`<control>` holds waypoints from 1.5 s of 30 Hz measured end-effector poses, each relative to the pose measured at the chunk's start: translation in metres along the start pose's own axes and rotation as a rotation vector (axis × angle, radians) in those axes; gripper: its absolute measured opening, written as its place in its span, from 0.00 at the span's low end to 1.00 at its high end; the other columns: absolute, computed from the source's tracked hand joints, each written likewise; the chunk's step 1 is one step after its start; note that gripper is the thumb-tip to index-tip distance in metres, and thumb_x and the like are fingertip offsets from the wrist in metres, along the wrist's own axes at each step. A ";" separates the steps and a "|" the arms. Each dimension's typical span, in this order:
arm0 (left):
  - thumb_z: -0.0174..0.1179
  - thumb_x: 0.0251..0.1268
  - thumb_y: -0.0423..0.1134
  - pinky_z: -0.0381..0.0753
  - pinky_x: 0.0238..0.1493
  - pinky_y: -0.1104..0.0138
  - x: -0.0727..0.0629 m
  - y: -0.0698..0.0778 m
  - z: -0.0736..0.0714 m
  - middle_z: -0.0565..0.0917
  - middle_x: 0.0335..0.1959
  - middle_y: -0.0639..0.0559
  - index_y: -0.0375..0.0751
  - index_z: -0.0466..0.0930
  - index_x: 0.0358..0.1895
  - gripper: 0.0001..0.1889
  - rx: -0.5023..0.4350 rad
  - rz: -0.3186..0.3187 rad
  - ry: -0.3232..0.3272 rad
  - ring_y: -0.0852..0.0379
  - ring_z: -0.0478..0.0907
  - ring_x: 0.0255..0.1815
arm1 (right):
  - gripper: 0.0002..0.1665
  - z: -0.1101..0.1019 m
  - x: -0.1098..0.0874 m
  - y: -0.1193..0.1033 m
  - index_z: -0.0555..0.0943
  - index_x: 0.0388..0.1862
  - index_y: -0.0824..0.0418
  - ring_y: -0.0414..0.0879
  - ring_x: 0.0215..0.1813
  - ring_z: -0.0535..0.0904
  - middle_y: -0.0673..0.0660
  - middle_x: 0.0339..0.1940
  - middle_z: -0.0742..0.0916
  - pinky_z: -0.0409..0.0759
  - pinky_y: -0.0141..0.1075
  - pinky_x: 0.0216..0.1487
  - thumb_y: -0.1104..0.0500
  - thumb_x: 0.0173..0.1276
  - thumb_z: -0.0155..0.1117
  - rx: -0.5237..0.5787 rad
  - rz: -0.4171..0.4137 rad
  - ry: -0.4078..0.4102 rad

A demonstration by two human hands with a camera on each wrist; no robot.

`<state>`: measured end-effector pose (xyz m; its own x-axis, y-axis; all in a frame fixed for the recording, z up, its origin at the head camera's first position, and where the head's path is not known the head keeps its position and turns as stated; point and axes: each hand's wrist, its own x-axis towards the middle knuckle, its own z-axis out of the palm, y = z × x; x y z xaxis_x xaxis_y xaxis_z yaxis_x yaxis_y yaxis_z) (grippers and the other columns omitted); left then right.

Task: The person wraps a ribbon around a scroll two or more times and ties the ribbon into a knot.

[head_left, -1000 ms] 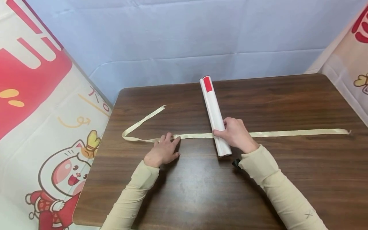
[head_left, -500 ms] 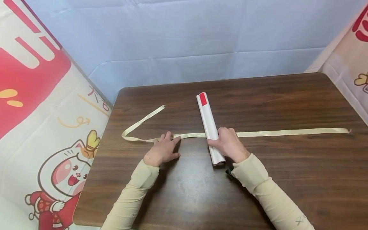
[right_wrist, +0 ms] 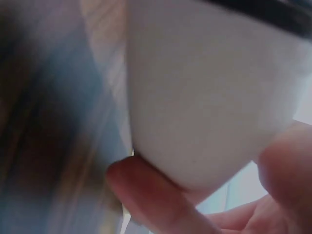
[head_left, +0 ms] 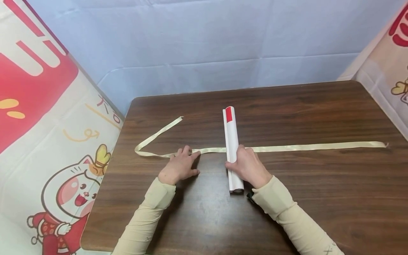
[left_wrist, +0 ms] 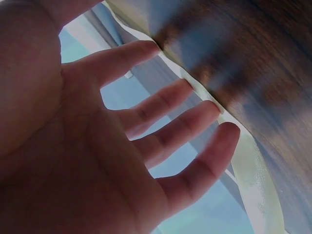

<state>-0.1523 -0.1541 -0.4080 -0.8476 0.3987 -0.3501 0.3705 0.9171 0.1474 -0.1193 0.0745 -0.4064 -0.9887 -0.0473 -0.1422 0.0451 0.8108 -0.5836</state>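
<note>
A rolled white paper scroll (head_left: 232,141) with a red patch at its far end lies across a long cream ribbon (head_left: 296,147). My right hand (head_left: 250,166) grips the scroll near its lower half, thumb on the left side. In the right wrist view the white roll (right_wrist: 204,97) fills the middle, with fingers curled about it. My left hand (head_left: 180,166) rests on the ribbon left of the scroll, fingers spread. The left wrist view shows its fingertips (left_wrist: 229,134) pressing along the ribbon (left_wrist: 253,175). Under the scroll, a stretch of ribbon is hidden.
The brown wooden table (head_left: 287,212) has rounded corners, with a pale blue cloth backdrop (head_left: 204,46) behind its far edge. The ribbon's left end (head_left: 159,132) bends back towards the far side. Printed cloth (head_left: 63,159) hangs along the left.
My right hand has brought the scroll nearer and slightly left, turning it closer to straight across the ribbon. My left hand and the ribbon have stayed in place.
</note>
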 end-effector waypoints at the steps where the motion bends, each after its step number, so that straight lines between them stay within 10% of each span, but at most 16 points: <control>1: 0.64 0.61 0.52 0.68 0.59 0.39 0.000 0.000 0.000 0.64 0.66 0.39 0.52 0.63 0.72 0.36 0.003 -0.001 -0.001 0.40 0.64 0.64 | 0.22 0.001 -0.001 0.000 0.71 0.35 0.68 0.48 0.21 0.77 0.59 0.22 0.79 0.75 0.35 0.21 0.53 0.51 0.67 -0.002 -0.001 -0.005; 35: 0.64 0.60 0.55 0.72 0.54 0.44 0.001 -0.002 0.000 0.66 0.65 0.40 0.53 0.64 0.72 0.36 0.055 0.026 0.004 0.42 0.67 0.61 | 0.25 0.015 -0.003 0.002 0.71 0.35 0.68 0.50 0.20 0.76 0.59 0.23 0.79 0.74 0.37 0.20 0.51 0.49 0.69 -0.077 0.032 -0.034; 45: 0.67 0.58 0.51 0.67 0.57 0.44 -0.003 -0.025 -0.006 0.67 0.64 0.38 0.49 0.66 0.69 0.36 -0.051 0.031 0.076 0.38 0.64 0.64 | 0.30 0.010 -0.007 0.006 0.73 0.32 0.66 0.47 0.19 0.73 0.55 0.19 0.76 0.71 0.37 0.19 0.43 0.49 0.73 -0.084 0.019 -0.058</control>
<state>-0.1616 -0.1782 -0.4055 -0.8631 0.4241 -0.2741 0.3784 0.9027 0.2049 -0.1107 0.0736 -0.4168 -0.9778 -0.0630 -0.1997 0.0493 0.8578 -0.5117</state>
